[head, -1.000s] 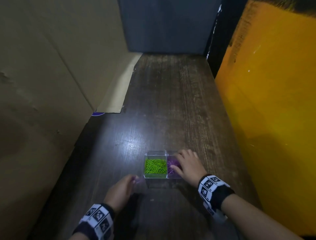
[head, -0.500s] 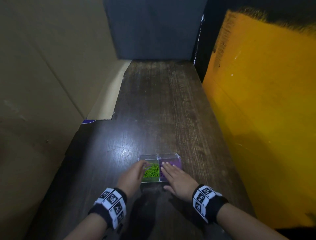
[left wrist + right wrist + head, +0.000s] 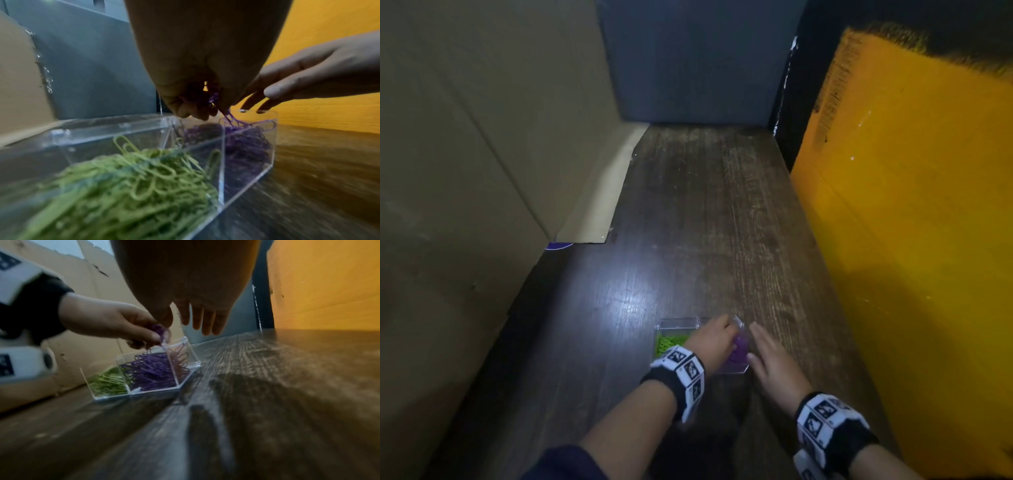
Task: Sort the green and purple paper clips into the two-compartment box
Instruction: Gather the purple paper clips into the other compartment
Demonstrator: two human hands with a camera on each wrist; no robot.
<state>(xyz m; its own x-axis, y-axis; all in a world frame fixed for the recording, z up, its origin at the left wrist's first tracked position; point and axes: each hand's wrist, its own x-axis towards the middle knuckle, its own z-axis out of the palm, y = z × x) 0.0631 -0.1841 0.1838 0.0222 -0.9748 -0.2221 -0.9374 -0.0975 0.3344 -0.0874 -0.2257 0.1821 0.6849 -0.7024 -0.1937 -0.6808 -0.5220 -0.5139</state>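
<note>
A clear two-compartment box sits on the dark wooden table near me. Green paper clips fill its left compartment, purple paper clips its right one. My left hand hovers over the right compartment and pinches a bunch of purple clips that dangle into the pile. My right hand is flat with straight fingers beside the box's right wall, holding nothing.
A cardboard wall stands on the left with a flap lying on the table. An orange panel closes the right side and a grey board the back. The wooden table stretches away beyond the box.
My left hand has crossed from the table left of the box to above the purple compartment, purple clips in its fingers. My right hand has drawn off the box to its right side.
</note>
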